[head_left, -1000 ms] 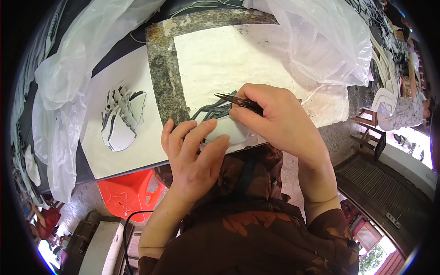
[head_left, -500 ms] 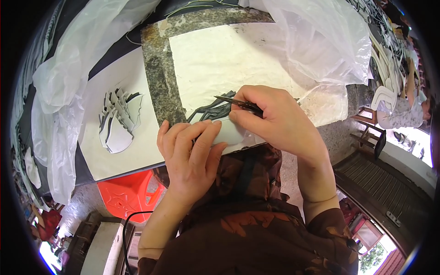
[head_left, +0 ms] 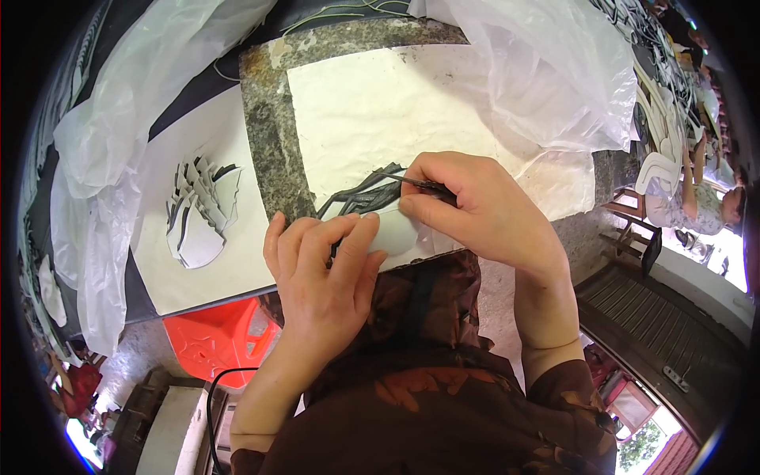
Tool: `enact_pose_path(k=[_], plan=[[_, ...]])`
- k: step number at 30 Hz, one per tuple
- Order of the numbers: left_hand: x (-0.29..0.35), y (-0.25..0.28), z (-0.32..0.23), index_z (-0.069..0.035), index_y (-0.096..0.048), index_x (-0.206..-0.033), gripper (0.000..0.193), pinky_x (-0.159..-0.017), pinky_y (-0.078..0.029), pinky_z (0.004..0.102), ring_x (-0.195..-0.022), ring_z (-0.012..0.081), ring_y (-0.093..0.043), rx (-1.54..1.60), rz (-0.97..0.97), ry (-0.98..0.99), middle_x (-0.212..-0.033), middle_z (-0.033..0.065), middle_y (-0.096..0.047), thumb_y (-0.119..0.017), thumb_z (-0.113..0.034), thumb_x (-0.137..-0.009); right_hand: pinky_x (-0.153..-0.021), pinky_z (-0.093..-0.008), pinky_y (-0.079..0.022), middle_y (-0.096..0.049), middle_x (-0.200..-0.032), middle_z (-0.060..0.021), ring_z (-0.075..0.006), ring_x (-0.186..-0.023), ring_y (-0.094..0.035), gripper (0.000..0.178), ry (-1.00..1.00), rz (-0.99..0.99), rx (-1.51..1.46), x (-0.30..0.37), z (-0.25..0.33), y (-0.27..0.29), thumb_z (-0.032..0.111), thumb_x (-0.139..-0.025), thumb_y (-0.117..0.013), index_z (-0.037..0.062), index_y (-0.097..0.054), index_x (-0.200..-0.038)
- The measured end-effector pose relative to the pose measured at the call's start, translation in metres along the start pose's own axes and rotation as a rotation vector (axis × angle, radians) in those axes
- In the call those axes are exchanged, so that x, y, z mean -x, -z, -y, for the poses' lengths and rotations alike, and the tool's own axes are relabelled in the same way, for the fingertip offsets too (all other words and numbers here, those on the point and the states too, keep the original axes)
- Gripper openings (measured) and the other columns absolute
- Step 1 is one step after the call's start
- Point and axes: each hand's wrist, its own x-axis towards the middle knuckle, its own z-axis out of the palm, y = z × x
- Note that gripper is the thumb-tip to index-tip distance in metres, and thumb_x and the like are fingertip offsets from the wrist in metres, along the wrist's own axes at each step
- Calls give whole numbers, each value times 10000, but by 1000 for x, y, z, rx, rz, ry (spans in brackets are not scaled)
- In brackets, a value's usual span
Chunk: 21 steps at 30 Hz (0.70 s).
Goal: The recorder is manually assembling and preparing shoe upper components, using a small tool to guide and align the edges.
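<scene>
My right hand (head_left: 479, 202) pinches a slim dark pointed tool (head_left: 431, 187), like tweezers; its tip points left, over a small heap of black strips (head_left: 366, 195). Just below the heap lies a smooth pale grey-white piece (head_left: 396, 232) with a rounded edge. Bent over its left part, my left hand (head_left: 321, 273) holds it down on the table, fingertips on top and thumb at the near side. What lies beneath those fingers is partly hidden, though a bit of black shows between them.
To the left, several grey-white cut pieces with black edges (head_left: 198, 214) sit on a pale sheet (head_left: 170, 289). Crumpled clear plastic (head_left: 554, 75) covers the back right, and more plastic (head_left: 103, 158) the left. A red stool (head_left: 210, 344) stands below the table edge. People sit farther off.
The tool tip has shifted slightly right and down, closer to my right fingers. My left fingers have moved a little, staying on the pale piece. The view has shifted slightly.
</scene>
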Motion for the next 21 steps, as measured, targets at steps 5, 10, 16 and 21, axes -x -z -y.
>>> enact_pose_path(k=[5,10,16,21], plan=[[-1,1,-4,-158,-695,-1278,433,-1118,-328,579,-1077,257,-537,-45,4,-13,-1179,-1,-595,-782,-179,-855,-648,-311,-468,-631,-773,-93,-170,-684,-574,170,64,-1,58,-4,-5,4,155,-904,-701,-5,-648,-926],[-4,5,-6,-188,-691,-1308,474,-1116,-336,587,-1069,262,-522,-79,62,-21,-1167,9,-563,-776,-167,-842,-687,-377,-488,-649,-800,-132,-277,-744,-609,182,26,26,41,-8,-4,13,176,-902,-668,-3,-637,-909],[-10,9,-9,-204,-685,-1320,505,-1110,-345,600,-1078,291,-501,-82,113,-28,-1137,30,-531,-763,-135,-827,-656,-310,-473,-627,-772,-86,-170,-693,-574,155,68,35,77,-13,-14,21,141,-916,-692,-3,-643,-942],[-17,14,-13,-211,-681,-1324,500,-1105,-345,614,-1058,289,-502,-70,168,-19,-1088,44,-511,-746,-121,-836,-649,-307,-465,-625,-759,-78,-158,-685,-564,166,43,28,94,-17,-15,24,159,-919,-696,3,-647,-942]])
